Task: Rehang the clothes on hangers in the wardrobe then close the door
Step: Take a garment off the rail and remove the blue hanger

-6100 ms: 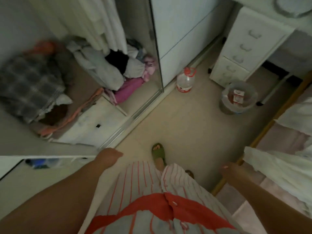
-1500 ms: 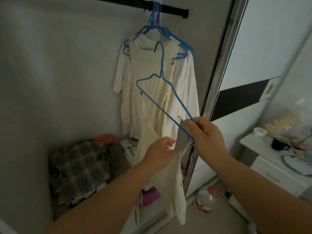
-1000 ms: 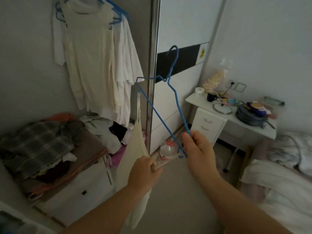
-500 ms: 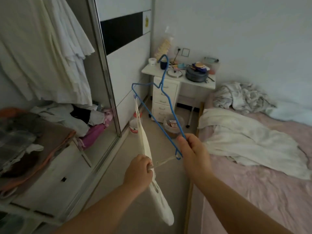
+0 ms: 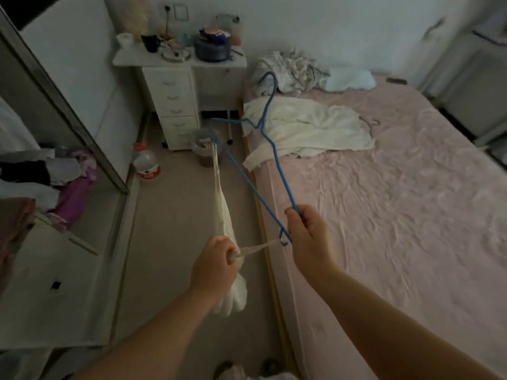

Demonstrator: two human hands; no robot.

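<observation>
I see a dim bedroom. At far left is the open wardrobe (image 5: 41,187) with a heap of folded clothes (image 5: 55,174) on its lower shelf, and its sliding door (image 5: 68,78) stands pushed aside. Further along, a white drawer unit's surface (image 5: 178,60) is crowded with a pot and cups, and a small bin (image 5: 204,149) sits on the floor below it.

In the middle, my left hand (image 5: 214,267) is clamped on one thin strap of a cream top (image 5: 225,215); the other strap is looped over the far end of the blue hanger (image 5: 263,149), so the cloth hangs stretched between. The near strap runs taut to the small notch at the hanger's near corner. My right hand (image 5: 307,234) is closed on that corner.

To the right lies the pink bed (image 5: 397,201) with a white garment (image 5: 307,127) spread on it.

I judge the step to be seating this second strap in the notch. Next I would need to turn back left and hook the hanger inside the wardrobe.
</observation>
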